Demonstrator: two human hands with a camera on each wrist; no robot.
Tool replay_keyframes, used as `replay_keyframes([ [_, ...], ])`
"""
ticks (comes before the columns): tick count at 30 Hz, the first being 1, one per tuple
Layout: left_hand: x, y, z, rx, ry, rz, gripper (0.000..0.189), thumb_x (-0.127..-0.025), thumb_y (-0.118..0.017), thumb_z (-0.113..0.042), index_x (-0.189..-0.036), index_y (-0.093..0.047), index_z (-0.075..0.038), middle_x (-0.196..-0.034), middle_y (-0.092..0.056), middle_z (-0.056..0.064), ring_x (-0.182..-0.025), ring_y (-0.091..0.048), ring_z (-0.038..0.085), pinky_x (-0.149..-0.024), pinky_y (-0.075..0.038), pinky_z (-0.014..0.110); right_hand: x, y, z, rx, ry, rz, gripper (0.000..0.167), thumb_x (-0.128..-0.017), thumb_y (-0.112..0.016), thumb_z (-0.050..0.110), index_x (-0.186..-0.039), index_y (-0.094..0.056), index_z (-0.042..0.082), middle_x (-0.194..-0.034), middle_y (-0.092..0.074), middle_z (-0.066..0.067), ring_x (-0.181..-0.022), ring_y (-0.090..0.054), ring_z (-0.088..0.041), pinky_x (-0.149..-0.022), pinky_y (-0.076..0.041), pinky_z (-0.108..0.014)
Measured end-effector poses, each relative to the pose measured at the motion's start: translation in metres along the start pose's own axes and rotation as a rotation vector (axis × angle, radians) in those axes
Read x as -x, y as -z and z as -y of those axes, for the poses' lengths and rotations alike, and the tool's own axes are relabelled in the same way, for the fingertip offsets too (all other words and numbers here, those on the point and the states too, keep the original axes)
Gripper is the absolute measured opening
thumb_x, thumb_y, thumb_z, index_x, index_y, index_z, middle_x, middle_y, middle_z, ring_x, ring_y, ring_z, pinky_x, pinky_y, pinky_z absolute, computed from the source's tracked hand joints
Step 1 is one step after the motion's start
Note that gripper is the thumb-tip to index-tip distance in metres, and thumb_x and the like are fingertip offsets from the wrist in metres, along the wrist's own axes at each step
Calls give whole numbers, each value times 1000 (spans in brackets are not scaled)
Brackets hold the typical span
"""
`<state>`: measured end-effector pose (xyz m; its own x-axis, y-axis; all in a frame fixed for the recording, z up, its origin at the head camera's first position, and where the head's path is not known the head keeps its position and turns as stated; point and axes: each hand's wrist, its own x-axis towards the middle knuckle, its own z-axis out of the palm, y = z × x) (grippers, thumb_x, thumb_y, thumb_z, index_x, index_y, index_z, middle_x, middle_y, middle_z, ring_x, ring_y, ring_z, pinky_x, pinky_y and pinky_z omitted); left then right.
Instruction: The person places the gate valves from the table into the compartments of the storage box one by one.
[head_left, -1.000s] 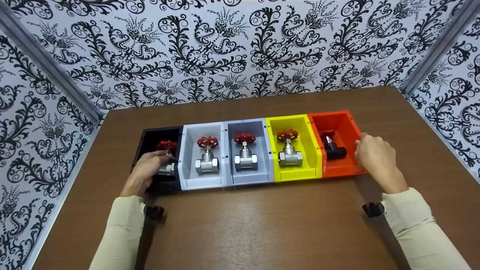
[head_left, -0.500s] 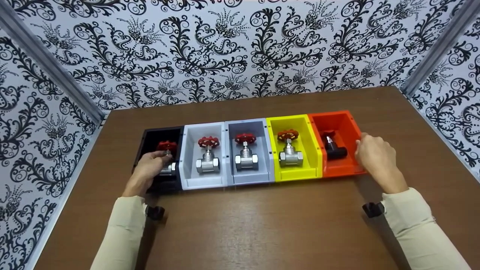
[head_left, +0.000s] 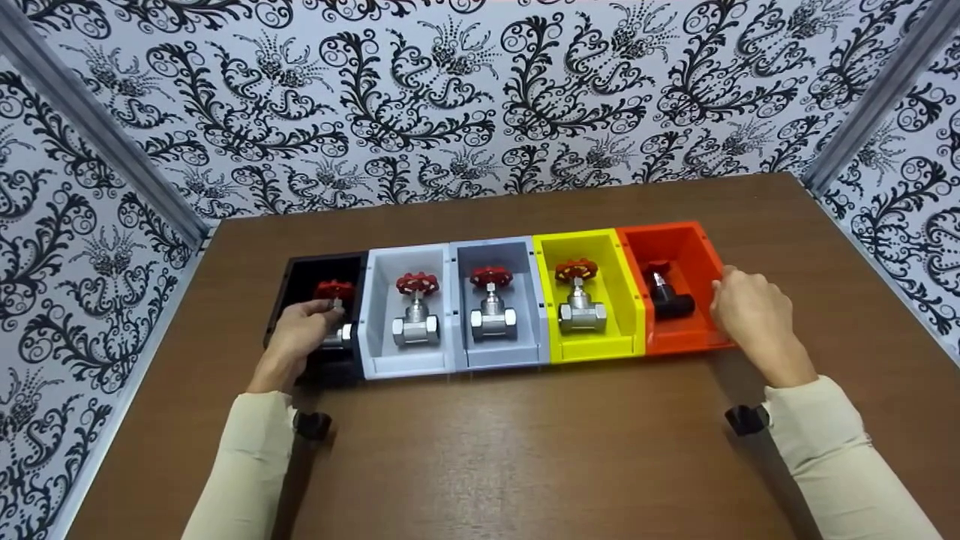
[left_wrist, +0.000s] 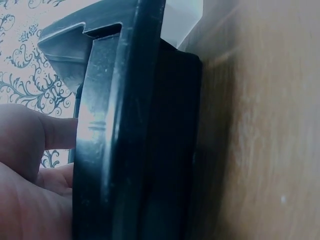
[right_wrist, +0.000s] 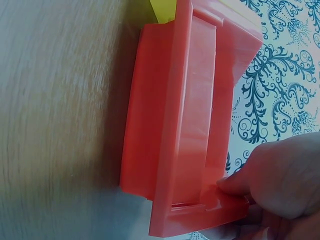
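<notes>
Five joined bins stand in a row, each with a valve inside. At the left end, my left hand (head_left: 301, 330) reaches over the side of the black bin (head_left: 324, 369), its fingers pinching the neck of a metal valve (head_left: 341, 335) with a red handwheel (head_left: 334, 289). In the left wrist view the bin's front wall hides the fingertips. My right hand (head_left: 752, 307) grips the right wall of the red bin (head_left: 675, 244), thumb over the rim in the right wrist view. Inside lies a valve with a black body (head_left: 671, 304), its small red wheel in shade.
Between the end bins are a white bin (head_left: 409, 367), a grey bin (head_left: 502, 360) and a yellow bin (head_left: 596, 349), each holding a silver valve with a red handwheel. All are on a brown wooden table (head_left: 480, 450). Patterned walls (head_left: 480, 97) enclose the back and sides.
The bin row sits very slightly farther right than a second ago. A bit more of the valve's right end shows in the black bin. My right hand holds its place.
</notes>
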<state>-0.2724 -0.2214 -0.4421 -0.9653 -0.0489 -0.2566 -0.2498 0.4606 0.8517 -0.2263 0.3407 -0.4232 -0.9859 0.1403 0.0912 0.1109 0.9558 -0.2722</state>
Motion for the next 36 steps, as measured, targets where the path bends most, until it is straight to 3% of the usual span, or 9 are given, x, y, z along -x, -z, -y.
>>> replay_keyframes([
  [5,0,-1,0,2,-5,-10,37,-101,-50,-17,-129,-56,7,-112,-59,9,-101,-52,18,-82,-43,24,1,0,1,2,4,-11,24,-100,-49,13,-103,-53,-10,-81,-58,-34,-62,-58,-47,-56,-49,-60],
  [23,0,-4,0,-12,-9,-42,41,-101,-51,-17,-134,-53,7,-128,-58,19,-111,-53,23,-90,-42,29,0,0,0,1,-6,15,26,-100,-48,14,-106,-53,-11,-86,-59,-35,-66,-58,-49,-58,-48,-61],
  [31,0,-7,1,-27,-22,-76,44,-100,-52,-17,-137,-51,8,-130,-58,22,-105,-56,21,-80,-46,21,1,-2,1,2,0,-24,25,-99,-48,14,-105,-54,-10,-88,-60,-39,-71,-60,-55,-60,-48,-65],
  [36,1,-9,2,-54,-20,-105,44,-101,-51,-17,-138,-51,8,-133,-57,23,-110,-55,25,-89,-45,30,1,-2,1,2,2,-24,25,-100,-48,14,-105,-54,-10,-87,-60,-38,-69,-59,-54,-59,-48,-64],
])
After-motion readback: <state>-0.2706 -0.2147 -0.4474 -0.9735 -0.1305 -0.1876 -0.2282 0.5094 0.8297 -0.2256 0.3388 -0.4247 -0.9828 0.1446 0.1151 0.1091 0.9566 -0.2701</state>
